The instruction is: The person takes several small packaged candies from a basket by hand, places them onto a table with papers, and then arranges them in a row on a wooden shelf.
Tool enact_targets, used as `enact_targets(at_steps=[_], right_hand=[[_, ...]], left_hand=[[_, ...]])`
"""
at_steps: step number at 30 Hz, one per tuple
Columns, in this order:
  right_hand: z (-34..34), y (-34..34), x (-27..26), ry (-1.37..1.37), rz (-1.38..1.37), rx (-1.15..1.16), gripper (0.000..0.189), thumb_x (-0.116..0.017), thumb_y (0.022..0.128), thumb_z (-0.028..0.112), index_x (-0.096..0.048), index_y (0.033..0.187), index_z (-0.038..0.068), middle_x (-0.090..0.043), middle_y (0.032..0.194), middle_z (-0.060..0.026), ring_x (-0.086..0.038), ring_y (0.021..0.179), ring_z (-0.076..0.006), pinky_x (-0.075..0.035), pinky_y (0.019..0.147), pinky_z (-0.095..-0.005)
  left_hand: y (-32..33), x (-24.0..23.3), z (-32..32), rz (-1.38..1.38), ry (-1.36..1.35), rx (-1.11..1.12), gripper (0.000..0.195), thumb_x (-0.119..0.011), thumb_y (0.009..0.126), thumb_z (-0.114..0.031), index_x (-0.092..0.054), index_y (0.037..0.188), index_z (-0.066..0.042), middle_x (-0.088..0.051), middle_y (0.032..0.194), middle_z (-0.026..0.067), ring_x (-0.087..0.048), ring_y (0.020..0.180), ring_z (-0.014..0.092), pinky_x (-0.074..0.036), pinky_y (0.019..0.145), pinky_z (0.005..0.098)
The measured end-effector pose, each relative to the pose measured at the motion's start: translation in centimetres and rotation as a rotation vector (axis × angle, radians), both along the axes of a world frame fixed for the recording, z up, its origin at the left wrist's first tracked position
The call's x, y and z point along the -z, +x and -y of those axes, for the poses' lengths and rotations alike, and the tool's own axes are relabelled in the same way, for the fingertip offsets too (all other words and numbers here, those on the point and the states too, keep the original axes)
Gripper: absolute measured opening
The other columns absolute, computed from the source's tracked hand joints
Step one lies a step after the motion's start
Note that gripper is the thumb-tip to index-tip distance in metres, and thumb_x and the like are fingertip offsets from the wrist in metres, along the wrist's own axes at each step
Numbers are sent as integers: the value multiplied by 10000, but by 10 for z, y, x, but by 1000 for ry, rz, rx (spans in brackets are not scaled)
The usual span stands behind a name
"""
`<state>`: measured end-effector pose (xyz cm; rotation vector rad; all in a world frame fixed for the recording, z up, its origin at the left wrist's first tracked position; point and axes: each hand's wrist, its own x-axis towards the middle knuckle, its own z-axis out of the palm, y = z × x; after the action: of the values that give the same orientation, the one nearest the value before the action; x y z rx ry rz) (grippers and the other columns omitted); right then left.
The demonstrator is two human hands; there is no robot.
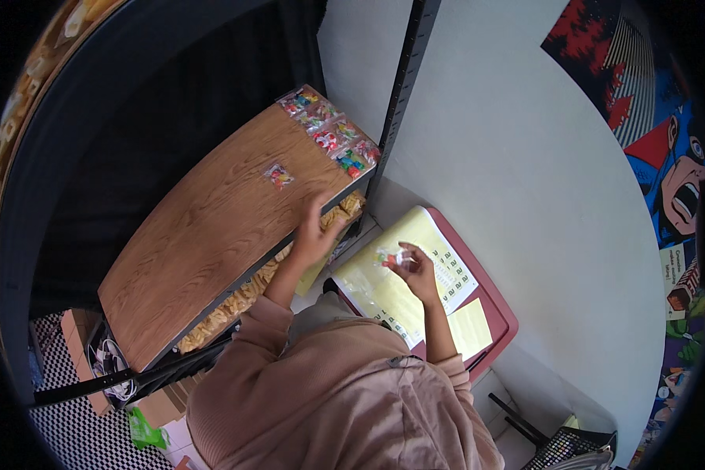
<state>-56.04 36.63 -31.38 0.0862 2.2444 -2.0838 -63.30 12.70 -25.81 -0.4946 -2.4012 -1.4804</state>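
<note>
My right hand (pixel 414 270) holds a small clear plastic packet of colourful pieces (pixel 389 257), pinched between its fingers, over yellow and printed sheets (pixel 382 291) on a dark red lid (pixel 499 317). My left hand (pixel 316 235) is raised by the front edge of the wood-grain shelf top (pixel 211 211), fingers apart, holding nothing. A similar small packet (pixel 279 175) lies alone on the shelf top, beyond my left hand. More packets (pixel 326 140) lie side by side in rows at the shelf's far right end.
Bags of yellowish snacks (pixel 229 308) fill the level under the shelf top. A black slotted metal post (pixel 408 76) stands at its right corner by the pale wall (pixel 482 147). Cables (pixel 114 367) and a green plastic bag (pixel 145 429) are at lower left, a black mesh basket (pixel 570 449) at lower right.
</note>
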Motion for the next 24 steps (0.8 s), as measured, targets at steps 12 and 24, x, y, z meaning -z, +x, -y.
enact_targets(at_steps=[12,24], right_hand=[[47,-18,-45,-93,-131,-40,434,-612,742,1,-450,1145,-17,-583,970,-102,-573,802,-119,-452,681,-240],[20,42,23,92,101,52,349,-621,735,69,-515,1060,-5,-587,944,-98,-580,777,-139,-456,635,-243]], left_hand=[[10,9,13,339,170,-51,230,-511,839,-194,-463,994,-32,-556,933,124,-533,882,238,-403,739,310],[-88,42,98,19,-302,-90,306,-419,865,-176,-390,1109,5,-405,1193,223,-357,1130,356,-252,961,413]])
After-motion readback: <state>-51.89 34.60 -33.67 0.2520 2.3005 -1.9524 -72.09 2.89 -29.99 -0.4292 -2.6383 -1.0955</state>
